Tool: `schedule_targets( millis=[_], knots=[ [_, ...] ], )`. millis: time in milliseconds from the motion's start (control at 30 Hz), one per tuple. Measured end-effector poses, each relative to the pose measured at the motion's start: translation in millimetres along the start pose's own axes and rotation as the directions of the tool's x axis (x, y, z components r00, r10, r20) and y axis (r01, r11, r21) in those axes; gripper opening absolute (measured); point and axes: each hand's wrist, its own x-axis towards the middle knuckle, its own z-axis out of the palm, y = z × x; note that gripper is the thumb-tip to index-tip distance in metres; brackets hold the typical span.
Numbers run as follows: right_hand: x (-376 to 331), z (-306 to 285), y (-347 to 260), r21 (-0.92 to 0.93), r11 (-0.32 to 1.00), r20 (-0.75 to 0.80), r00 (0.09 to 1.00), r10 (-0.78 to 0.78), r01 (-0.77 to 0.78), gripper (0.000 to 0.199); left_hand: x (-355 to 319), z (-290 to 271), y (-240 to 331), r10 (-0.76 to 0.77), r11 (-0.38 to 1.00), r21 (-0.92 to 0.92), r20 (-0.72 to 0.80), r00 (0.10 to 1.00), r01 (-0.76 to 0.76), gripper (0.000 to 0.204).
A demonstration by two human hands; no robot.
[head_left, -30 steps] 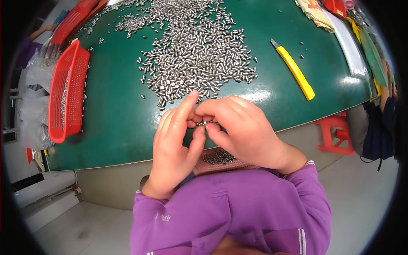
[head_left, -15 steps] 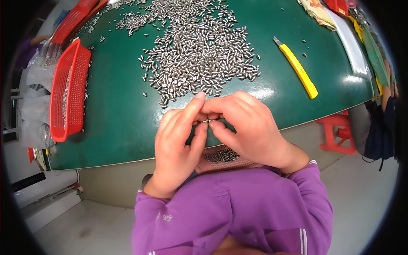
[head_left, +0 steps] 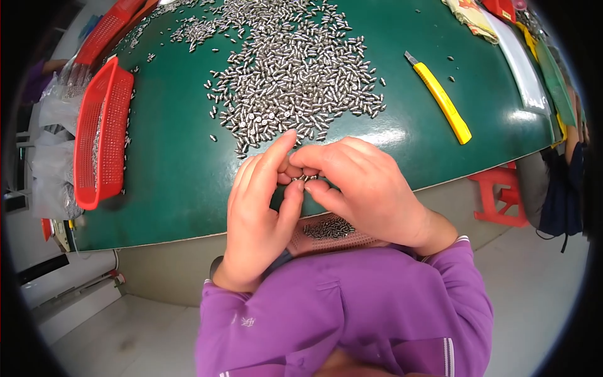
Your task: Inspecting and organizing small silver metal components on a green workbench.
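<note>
My left hand [head_left: 257, 201] and my right hand [head_left: 361, 182] meet at the table's near edge, fingertips close together. Small pointed silvery metal parts [head_left: 306, 178] show between them. The right thumb and fingers close on these parts; the left thumb and curled fingers hold them from the other side, its index finger stretched forward. How many pieces each hand has is partly hidden by the fingers. Just beyond lies a wide pile of the same metal parts [head_left: 301, 81]. Below my hands, at my lap, sits a pink mesh basket [head_left: 301, 245] with more parts in it.
On the green table [head_left: 169, 157] lies a yellow utility knife [head_left: 443, 103], blade partly out, at the right. A red plastic basket [head_left: 116, 151] stands left, beside clear plastic bags [head_left: 53, 163]. A red stool [head_left: 499, 198] is on the floor at right.
My fingertips have shifted slightly left, and more of the small metal parts show between them. The pile, knife and baskets stay in place.
</note>
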Motion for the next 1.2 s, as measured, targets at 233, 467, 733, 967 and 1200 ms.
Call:
schedule_targets(
  millis=[233, 467, 733, 967, 1200],
  knots=[
    [-0.8, 1.2, -2.6, -0.151, 0.988, -0.022, 0.999, -0.032, 0.028, 0.032, -0.7, 1.5, -1.4, 0.002, 0.999, 0.039, 0.02, 1.0, -0.003, 0.053],
    [0.3, 0.2, 0.0, -0.036, 0.999, -0.029, 0.999, -0.033, 0.032, 0.03, -1.4, 4.5, -3.0, 0.044, 0.999, -0.02, -0.044, 0.998, -0.045, 0.052],
    [1.8, -3.1, -3.3, -0.111, 0.991, 0.064, 0.996, -0.06, 0.067, 0.03, -2.4, 4.8, -5.2, 0.034, 0.999, 0.001, -0.058, 0.998, -0.034, 0.053],
    [2.9, -1.4, -0.9, 0.062, 0.998, -0.039, 0.999, 0.035, -0.033, 0.03, -4.5, 5.7, -6.4, -0.051, 0.991, -0.128, -0.045, 0.998, 0.045, 0.052],
    [1.5, -3.4, 1.3, -0.019, 1.0, 0.029, 1.0, 0.002, -0.002, 0.03, -2.3, 2.8, -4.6, 0.035, 0.999, 0.014, -0.029, 0.999, -0.035, 0.054]
  ],
)
